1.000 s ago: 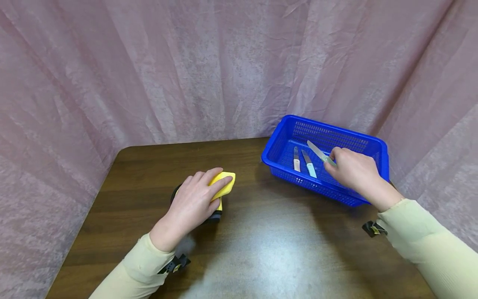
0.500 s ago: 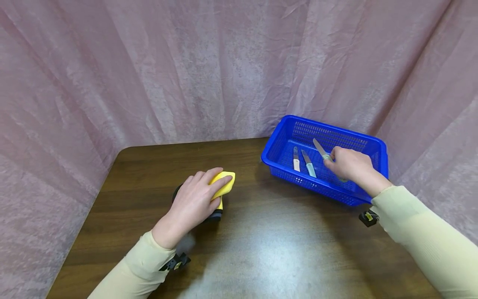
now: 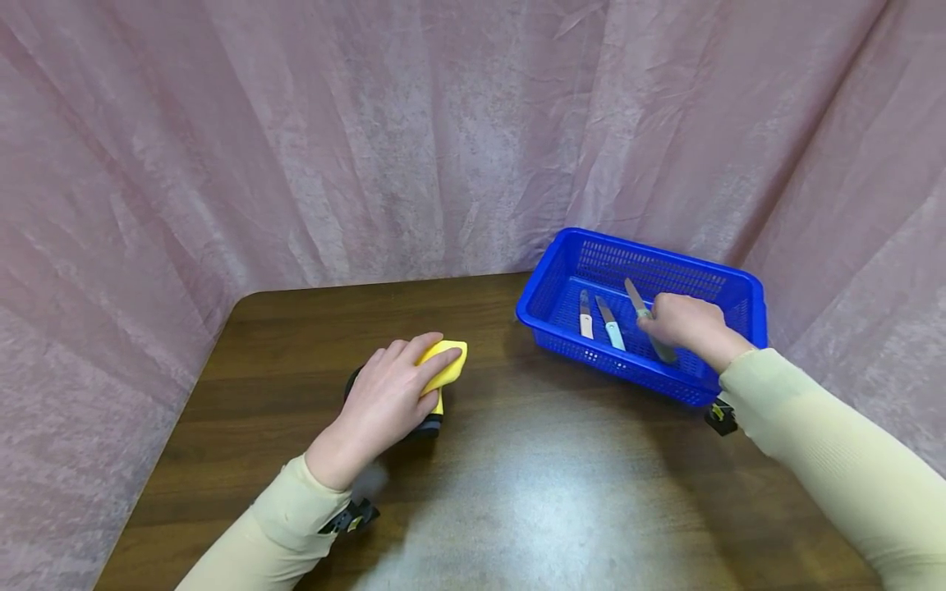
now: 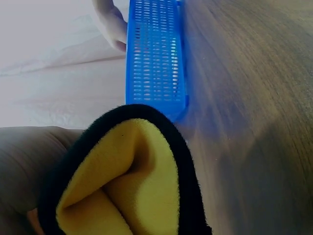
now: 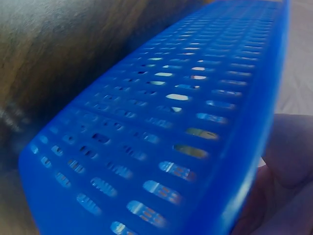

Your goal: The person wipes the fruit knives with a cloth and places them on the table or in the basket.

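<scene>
My left hand (image 3: pixel 384 398) grips a folded yellow cloth with a dark border (image 3: pixel 448 364) on the left half of the table. In the left wrist view the cloth (image 4: pixel 146 196) bunches into a fold, with its black edging towards the camera. My right hand (image 3: pixel 683 320) reaches into the blue basket (image 3: pixel 572 348) and holds a knife with a pale green handle (image 3: pixel 635 294), blade pointing away. To its left in the basket lie a knife with a pink handle (image 3: pixel 586 325) and one with a light blue handle (image 3: pixel 614 334). The basket wall (image 5: pixel 146 117) mostly hides the right hand in its wrist view.
The brown wooden table (image 3: pixel 547 484) carries the basket at its back right. Pink curtains (image 3: pixel 443 148) hang behind the table and along both sides. The basket has perforated, raised walls.
My right hand has turned and lowered the green-handled knife in the basket; its blade has swung to the right. The right forearm has shifted left. The left hand with the cloth barely moves.
</scene>
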The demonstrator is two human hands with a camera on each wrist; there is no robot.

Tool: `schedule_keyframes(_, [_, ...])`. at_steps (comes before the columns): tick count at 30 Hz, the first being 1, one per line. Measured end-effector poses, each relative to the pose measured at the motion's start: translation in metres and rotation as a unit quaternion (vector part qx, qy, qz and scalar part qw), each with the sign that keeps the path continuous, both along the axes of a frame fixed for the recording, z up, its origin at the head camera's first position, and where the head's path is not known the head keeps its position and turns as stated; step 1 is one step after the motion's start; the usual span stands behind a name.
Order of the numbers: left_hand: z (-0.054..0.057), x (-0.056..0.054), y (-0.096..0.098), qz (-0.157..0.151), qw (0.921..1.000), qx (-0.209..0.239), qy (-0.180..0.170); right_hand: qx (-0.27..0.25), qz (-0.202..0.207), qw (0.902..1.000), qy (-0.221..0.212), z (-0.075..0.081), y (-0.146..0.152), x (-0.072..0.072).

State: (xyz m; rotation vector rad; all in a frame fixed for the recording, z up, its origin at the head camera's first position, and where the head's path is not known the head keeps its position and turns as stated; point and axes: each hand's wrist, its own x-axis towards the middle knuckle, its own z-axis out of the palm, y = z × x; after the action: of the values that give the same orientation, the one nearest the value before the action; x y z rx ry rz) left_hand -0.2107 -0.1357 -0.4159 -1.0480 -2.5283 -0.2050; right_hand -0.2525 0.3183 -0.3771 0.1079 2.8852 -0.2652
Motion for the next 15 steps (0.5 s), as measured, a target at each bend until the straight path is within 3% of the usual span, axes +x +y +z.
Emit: schedule_keyframes(15, [-0.005, -0.001, 0.003, -0.004, 1.0000, -0.003, 0.004, 0.004, -0.005, 0.9979, -0.064, -0.015, 0.002, -0.014])
